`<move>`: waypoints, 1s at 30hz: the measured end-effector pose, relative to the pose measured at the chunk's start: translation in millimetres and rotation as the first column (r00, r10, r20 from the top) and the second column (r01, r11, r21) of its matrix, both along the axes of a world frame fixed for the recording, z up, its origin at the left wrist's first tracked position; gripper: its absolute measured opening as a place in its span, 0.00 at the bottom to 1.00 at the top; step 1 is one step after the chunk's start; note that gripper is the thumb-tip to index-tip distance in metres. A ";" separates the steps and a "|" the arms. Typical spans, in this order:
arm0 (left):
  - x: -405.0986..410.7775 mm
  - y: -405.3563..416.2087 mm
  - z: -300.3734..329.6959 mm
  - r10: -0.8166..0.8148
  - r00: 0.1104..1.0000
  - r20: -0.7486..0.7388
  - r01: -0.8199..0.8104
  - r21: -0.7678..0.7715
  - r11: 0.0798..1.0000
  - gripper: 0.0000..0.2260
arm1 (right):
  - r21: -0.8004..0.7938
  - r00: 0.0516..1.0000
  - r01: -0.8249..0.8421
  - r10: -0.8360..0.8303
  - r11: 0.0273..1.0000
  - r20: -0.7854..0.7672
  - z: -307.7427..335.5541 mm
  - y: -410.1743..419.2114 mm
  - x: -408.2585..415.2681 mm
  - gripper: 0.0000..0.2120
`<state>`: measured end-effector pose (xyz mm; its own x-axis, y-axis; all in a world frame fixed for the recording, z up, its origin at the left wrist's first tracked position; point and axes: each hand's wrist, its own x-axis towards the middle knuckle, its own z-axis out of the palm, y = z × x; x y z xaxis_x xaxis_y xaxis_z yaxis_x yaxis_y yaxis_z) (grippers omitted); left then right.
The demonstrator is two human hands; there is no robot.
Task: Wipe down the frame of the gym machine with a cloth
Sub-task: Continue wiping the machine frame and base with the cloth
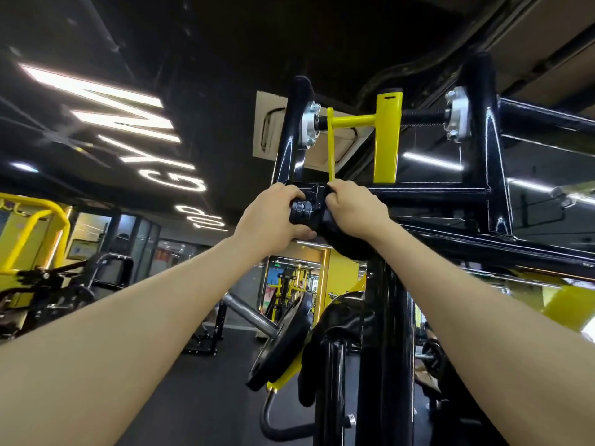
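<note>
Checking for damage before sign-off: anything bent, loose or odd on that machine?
Nothing stands out. Both hands, left hand and right hand, grip the dark cloth on the black frame; the yellow lever looks intact.

Readable text is on the dark ceiling only: big lit letters "GYM" [112, 127], running diagonally and seen upside down from here. Smaller lit "TOP UP" [202, 217] sits just past it, toward the glass partitions. Green sign [277, 266] over the far doorway and framed poster [84, 250] on the left wall: too small to read.
</note>
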<state>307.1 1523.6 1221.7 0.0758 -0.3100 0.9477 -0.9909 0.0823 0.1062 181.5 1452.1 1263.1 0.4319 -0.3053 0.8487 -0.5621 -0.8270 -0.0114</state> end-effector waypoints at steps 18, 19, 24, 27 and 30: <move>-23.1 -3.9 -29.9 -0.117 0.876 -0.469 0.179 0.091 0.980 0.31 | -0.067 0.986 -0.166 0.165 0.984 -0.024 -67.7 6.7 -44.9 0.22; -31.7 1.9 -36.9 -0.115 0.826 -0.552 0.189 0.079 0.979 0.28 | -0.029 0.981 -0.196 0.195 0.980 -0.017 -72.7 7.2 -44.3 0.23; -65.2 38.1 -56.5 -0.366 0.174 -0.914 0.727 -0.132 0.674 0.25 | 0.061 0.850 -0.499 0.474 0.865 0.229 -84.1 21.1 -38.0 0.18; -62.9 49.2 -48.4 -0.415 0.153 -0.897 0.755 -0.165 0.635 0.19 | 0.089 0.778 -0.591 0.538 0.801 0.324 -76.2 35.4 -34.0 0.14; -62.1 56.7 -38.3 -0.424 0.177 -0.888 0.683 -0.199 0.703 0.10 | 0.257 0.731 -0.681 0.615 0.686 0.295 -65.6 43.4 -34.0 0.12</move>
<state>245.0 1580.3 1183.3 0.4733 -0.7914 0.3869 -0.0439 0.4174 0.9076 147.5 1495.5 1197.6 0.4859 -0.2736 0.8301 0.1529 -0.9085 -0.3890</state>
